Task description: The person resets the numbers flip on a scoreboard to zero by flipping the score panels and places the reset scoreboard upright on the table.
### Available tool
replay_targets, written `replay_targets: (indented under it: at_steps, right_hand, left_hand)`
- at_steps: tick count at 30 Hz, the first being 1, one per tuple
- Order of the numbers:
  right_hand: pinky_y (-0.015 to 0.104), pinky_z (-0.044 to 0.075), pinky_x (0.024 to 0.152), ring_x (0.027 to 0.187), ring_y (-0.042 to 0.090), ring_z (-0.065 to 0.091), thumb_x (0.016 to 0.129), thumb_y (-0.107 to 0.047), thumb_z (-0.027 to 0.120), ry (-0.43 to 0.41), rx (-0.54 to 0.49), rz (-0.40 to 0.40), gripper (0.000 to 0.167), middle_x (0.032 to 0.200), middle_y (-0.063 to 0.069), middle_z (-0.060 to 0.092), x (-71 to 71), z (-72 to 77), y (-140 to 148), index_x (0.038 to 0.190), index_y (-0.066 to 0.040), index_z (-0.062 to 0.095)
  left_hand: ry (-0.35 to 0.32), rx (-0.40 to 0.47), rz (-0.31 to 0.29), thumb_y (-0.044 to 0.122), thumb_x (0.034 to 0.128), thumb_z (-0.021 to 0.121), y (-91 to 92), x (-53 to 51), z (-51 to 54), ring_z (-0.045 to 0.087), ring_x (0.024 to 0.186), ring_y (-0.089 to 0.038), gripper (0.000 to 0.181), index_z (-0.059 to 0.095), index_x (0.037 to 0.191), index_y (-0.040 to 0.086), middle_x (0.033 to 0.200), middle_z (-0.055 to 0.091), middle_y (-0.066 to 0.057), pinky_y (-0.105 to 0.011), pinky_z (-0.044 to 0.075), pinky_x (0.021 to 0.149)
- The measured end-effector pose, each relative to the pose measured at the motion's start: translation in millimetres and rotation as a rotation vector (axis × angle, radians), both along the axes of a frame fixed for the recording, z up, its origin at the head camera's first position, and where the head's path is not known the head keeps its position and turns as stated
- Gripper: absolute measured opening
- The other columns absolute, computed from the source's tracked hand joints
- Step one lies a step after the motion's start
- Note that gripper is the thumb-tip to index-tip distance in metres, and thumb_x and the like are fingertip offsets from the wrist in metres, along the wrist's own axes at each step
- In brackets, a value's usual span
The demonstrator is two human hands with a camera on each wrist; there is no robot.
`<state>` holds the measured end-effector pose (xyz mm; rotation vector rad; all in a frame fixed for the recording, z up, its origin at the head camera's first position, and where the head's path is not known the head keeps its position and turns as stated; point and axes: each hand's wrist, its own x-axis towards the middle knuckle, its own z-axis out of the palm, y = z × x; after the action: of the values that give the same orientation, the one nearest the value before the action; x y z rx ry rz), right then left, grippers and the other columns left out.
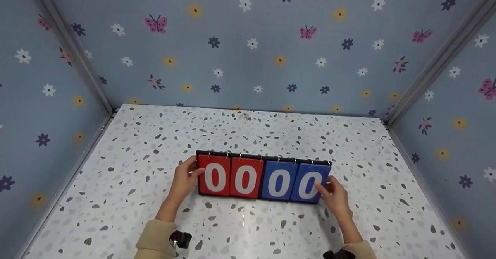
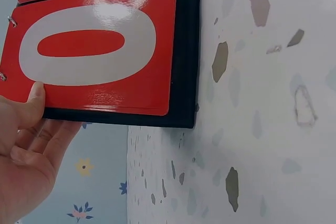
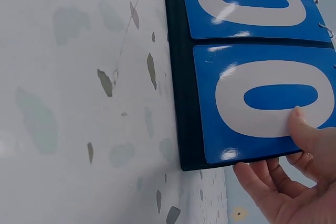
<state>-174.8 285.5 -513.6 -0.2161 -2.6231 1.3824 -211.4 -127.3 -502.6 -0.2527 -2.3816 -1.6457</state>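
A flip scoreboard (image 1: 260, 178) with a black backing stands on the speckled tabletop, two red cards on its left and two blue cards on its right, all reading 0. Metal rings bind the cards along the top edge. My left hand (image 1: 185, 178) grips its left end, thumb on the outer red card (image 2: 105, 51) and fingers behind the backing. At the other end my right hand (image 1: 335, 197) holds it likewise, its thumb on the outer blue card (image 3: 273, 98). In both wrist views the fingers partly disappear behind the board.
White speckled tabletop (image 1: 248, 131) extends around the board. Blue panels with flowers and butterflies form a back wall (image 1: 248, 46), a left wall (image 1: 46, 127) and a right wall (image 1: 449, 143). Grey metal posts mark the two back corners.
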Motion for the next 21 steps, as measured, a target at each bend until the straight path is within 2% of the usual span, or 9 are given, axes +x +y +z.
replay_targets:
  at_steps: [7,10,12,14,17,21]
  right_hand:
    - [0.025,0.048,0.058,0.073,0.02,0.058,0.081,-0.024,0.066,0.04,0.03,-0.032,0.028,0.08,0.012,0.062,-0.1,-2.5,-0.8,0.092,-0.001,0.055]
    - [0.027,0.047,0.063,0.075,0.02,0.057,0.08,-0.025,0.067,0.057,0.065,-0.037,0.03,0.081,0.011,0.062,0.0,-0.9,-0.3,0.091,0.0,0.056]
    - [0.031,0.047,0.068,0.079,0.021,0.058,0.079,-0.026,0.067,0.061,0.069,-0.027,0.031,0.084,0.011,0.062,1.3,0.9,0.7,0.092,0.0,0.057]
    - [0.035,0.046,0.074,0.084,0.023,0.057,0.079,-0.028,0.067,0.054,0.061,-0.007,0.034,0.089,0.011,0.061,3.9,3.7,1.8,0.096,0.0,0.057]
    - [0.042,0.043,0.081,0.096,0.028,0.054,0.079,-0.03,0.067,0.059,0.084,0.029,0.043,0.103,0.017,0.058,9.5,8.6,4.6,0.108,0.001,0.054]
    - [0.05,0.03,0.093,0.117,0.038,0.037,0.082,-0.03,0.064,0.082,0.228,0.068,0.06,0.128,0.025,0.04,18.4,14.8,9.4,0.127,0.003,0.042]
  left_hand:
    - [-0.04,-0.068,0.056,0.001,0.0831,0.059,3.2,4.7,0.6,0.057,0.083,-0.024,0.028,0.054,0.111,-0.001,0.092,0.059,-0.013,-0.035,0.049,0.072]
    - [-0.043,-0.121,0.077,0.007,0.0852,0.059,3.4,8.7,2.1,0.057,0.088,-0.024,0.03,0.053,0.114,-0.002,0.096,0.059,-0.014,-0.037,0.046,0.077]
    - [-0.035,-0.176,0.106,0.014,0.0873,0.057,3.7,13.1,3.0,0.054,0.097,-0.026,0.035,0.051,0.117,-0.003,0.104,0.058,-0.015,-0.039,0.042,0.084]
    - [-0.005,-0.243,0.148,0.02,0.0898,0.054,4.4,18.8,4.9,0.048,0.109,-0.027,0.04,0.048,0.122,-0.004,0.115,0.053,-0.017,-0.041,0.036,0.092]
    - [0.078,-0.359,0.213,0.025,0.0917,0.05,6.6,28.3,9.2,0.03,0.125,-0.031,0.049,0.039,0.13,-0.003,0.133,0.038,-0.019,-0.047,0.023,0.099]
    - [0.209,-0.505,0.265,0.028,0.0889,0.053,11.0,41.4,15.0,0.01,0.131,-0.034,0.06,0.029,0.137,0.002,0.143,0.02,-0.016,-0.057,0.013,0.098]
